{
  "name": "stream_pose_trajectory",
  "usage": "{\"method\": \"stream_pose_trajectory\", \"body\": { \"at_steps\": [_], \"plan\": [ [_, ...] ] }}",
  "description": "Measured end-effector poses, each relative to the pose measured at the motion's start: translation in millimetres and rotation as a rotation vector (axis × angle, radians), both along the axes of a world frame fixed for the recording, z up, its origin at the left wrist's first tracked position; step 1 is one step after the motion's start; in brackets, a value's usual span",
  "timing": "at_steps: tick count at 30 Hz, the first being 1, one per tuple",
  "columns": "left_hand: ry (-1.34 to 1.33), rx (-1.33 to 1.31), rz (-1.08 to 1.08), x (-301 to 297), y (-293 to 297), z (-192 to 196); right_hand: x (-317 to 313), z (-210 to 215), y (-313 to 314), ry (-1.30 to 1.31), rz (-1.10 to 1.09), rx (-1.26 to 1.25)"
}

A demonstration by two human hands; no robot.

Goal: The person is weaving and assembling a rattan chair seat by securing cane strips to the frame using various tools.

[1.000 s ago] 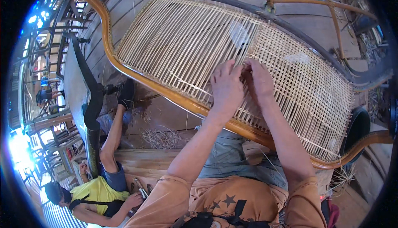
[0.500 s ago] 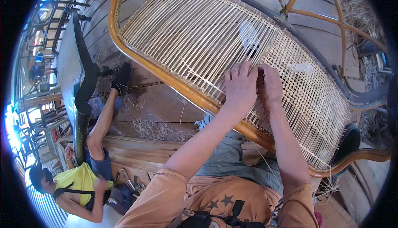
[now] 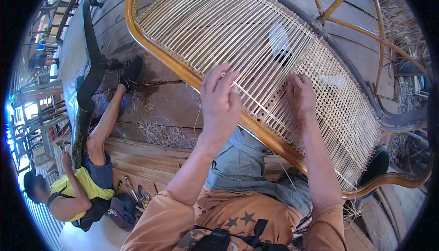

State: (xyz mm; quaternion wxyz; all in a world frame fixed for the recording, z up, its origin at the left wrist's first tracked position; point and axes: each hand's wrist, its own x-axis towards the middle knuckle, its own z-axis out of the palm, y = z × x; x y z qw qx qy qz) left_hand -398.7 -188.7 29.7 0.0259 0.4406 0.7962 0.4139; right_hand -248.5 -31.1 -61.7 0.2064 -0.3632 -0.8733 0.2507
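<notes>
Both hands are working at a woven cane panel (image 3: pixel 256 41) that is stretching across the wearer's lap inside a curved orange-brown rattan frame (image 3: pixel 192 75). Raised just above the frame's near rail, the left hand (image 3: pixel 220 102) is pinching a thin pale cane strand (image 3: pixel 244 93) between thumb and fingertips, its fingers curled close together. Further along the same rail, the right hand (image 3: pixel 300 98) is pressing down flat on the weave, fingers narrow and tucked among the strands where open warp is meeting finished mesh. Well away from the frame, on its left, another person in a yellow shirt (image 3: pixel 75 189) is sitting on the plank floor (image 3: pixel 160 100) beside loose cane scraps (image 3: pixel 160 132) and some hand tools (image 3: pixel 137 194).
</notes>
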Motion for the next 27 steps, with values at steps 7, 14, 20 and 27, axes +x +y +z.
{"method": "stream_pose_trajectory", "body": {
  "at_steps": [7,14,20,27],
  "plan": [
    [-0.015,-0.151,0.061,4.1,-67.0,-21.8,-12.2,8.5,-7.6,-0.299,0.008,0.107],
    [-0.206,-0.014,0.136,17.7,-80.0,-33.8,-2.3,-2.2,5.9,0.043,-0.015,-0.036],
    [-0.230,-0.018,0.117,34.8,-81.3,-39.1,-15.7,12.1,-5.0,-0.175,-0.096,-0.006],
    [-0.282,-0.005,0.109,45.6,-74.5,-38.9,4.6,9.8,-15.9,-0.088,0.021,0.187]
  ]
}}
